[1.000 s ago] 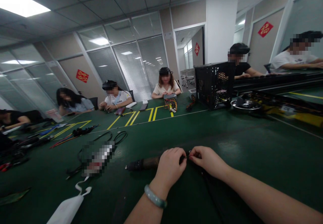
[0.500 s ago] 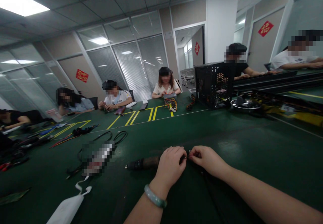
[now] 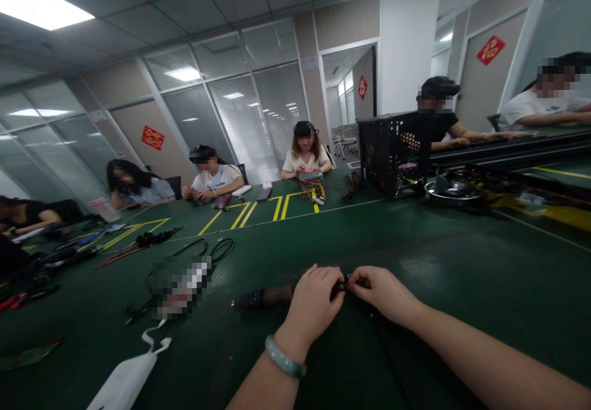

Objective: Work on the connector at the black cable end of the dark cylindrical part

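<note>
Glass-panelled office walls (image 3: 240, 114) stand behind a broad dark-green worktop (image 3: 462, 274) marked with yellow tape. At one o'clock sits a black perforated metal computer case (image 3: 392, 157), open enough to show some parts inside, too dim to name. Just beside it, at two o'clock, a shallow round silver metal bowl (image 3: 455, 201) holds dark pieces I can't make out.

Nearer, just left of centre, a long brown-and-black cylindrical tool (image 3: 272, 298) lies on its side, metal tip towards nine o'clock. The left hand (image 3: 314, 296) is curled over its rear end, while the right hand (image 3: 385, 290) pinches what looks like the end of a slim black cord (image 3: 383, 342) at the tool's three o'clock side. Whether cord and tool are joined is hidden by the fingers.

Trouble would most likely start at that small meeting point: pushed in skewed, the cord end could jam or bend a contact. The round body might also roll if the left hand eased off — and a tug from the trailing cord could pull its end out of the pinch.
</note>
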The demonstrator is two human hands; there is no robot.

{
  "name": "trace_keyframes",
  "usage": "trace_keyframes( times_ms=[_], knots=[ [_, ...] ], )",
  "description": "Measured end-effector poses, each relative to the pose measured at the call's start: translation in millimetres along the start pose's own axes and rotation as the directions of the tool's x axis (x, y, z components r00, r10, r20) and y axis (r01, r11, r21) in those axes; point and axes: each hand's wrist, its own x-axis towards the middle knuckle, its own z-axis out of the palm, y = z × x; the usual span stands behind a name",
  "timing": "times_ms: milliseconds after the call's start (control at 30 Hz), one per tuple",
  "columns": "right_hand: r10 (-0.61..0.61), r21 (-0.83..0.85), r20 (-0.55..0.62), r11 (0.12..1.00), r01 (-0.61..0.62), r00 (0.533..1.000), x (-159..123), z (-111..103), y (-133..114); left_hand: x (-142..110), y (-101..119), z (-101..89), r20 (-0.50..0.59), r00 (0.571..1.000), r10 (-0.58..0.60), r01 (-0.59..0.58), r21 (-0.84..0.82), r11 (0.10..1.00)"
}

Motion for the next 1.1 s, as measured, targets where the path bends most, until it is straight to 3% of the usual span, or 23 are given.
trace_keyframes(
  times_ms=[1100],
  knots=[
    [0.005, 0.006, 0.004, 1.000, -0.005, 1.000, -2.6, -3.4, -4.5, 0.0, -0.9, 0.6, 0.027, 0.999, -0.037, 0.037, 0.014, 0.999]
  ],
)
